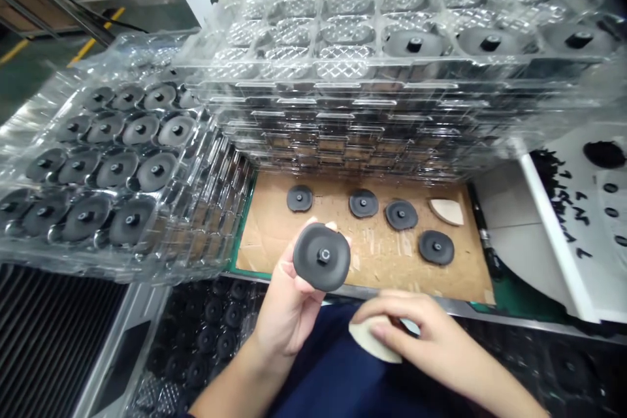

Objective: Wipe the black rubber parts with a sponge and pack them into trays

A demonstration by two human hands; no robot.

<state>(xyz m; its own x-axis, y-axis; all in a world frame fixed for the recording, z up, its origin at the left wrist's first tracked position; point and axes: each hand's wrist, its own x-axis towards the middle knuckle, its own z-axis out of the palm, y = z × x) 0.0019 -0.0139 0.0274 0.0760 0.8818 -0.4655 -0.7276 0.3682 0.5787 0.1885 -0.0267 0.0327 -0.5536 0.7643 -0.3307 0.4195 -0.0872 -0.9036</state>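
Note:
My left hand (289,300) grips a black rounded disc (313,268) by its edges, the side with the short central stem facing me. Lower and to the right, my right hand (411,326) pinches a cream wedge-shaped pad (375,343) between thumb and fingers, apart from the disc. Beyond my hands, several similar black discs (363,203) lie stem-up on a brown cardboard sheet (274,241). A second cream pad (446,211) rests at the sheet's right side.
A tall stack of clear plastic trays (343,88) stands behind the cardboard, three discs showing in its top front row. Another tray stack (196,209) at left carries rows of discs. A white panel with handwriting (553,235) stands at right. More discs in trays (210,326) sit below.

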